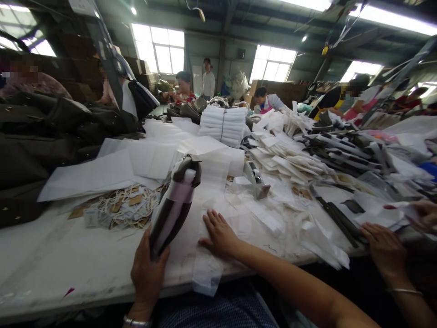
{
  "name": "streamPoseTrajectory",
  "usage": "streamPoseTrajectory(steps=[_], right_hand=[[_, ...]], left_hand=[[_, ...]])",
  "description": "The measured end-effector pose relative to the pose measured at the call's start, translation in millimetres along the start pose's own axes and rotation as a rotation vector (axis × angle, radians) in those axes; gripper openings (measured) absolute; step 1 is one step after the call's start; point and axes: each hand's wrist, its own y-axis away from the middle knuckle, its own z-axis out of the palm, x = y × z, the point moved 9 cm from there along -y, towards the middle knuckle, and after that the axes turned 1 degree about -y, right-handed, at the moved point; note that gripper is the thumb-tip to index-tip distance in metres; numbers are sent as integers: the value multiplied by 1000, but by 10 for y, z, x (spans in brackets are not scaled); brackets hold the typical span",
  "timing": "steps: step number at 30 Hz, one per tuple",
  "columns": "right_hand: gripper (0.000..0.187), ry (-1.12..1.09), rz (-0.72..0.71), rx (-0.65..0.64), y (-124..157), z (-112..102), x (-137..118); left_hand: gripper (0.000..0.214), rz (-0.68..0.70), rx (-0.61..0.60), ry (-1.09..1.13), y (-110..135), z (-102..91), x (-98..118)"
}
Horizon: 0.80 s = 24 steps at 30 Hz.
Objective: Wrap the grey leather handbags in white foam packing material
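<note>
A long, folded dark olive bundle with white wrapping [172, 212] stands tilted above the table, a pale band around its upper part. It looks like a folded bag, though its exact kind is unclear. My left hand [148, 264] grips its lower end, fingers and thumb around it. My right hand [218, 234] lies flat with fingers outstretched on thin clear plastic bags [207, 269], one of which hangs over the table's front edge. Left of the bundle is a tangled heap of strings and tags [124, 207]. Beyond my right hand stands a tape dispenser [256, 180].
White foam sheets [92, 171] spread across the white table [37, 259]. Dark olive goods [51, 146] are heaped at left. A tied white stack [221, 125] stands at the back, with loose white pieces [287, 155] to its right. A co-worker's hand [384, 246] works at right.
</note>
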Motion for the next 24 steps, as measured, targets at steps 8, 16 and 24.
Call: streamPoseTrajectory(steps=[8, 16, 24], right_hand=[[59, -18, -133, 36, -511, -266, -249], [64, -158, -195, 3, 720, 17, -441], [27, -185, -305, 180, 717, -39, -478]], left_hand=[[73, 21, 31, 1, -2, -16, -36], [70, 203, 47, -1, -238, -169, 255], [64, 639, -15, 2, -245, -327, 861]])
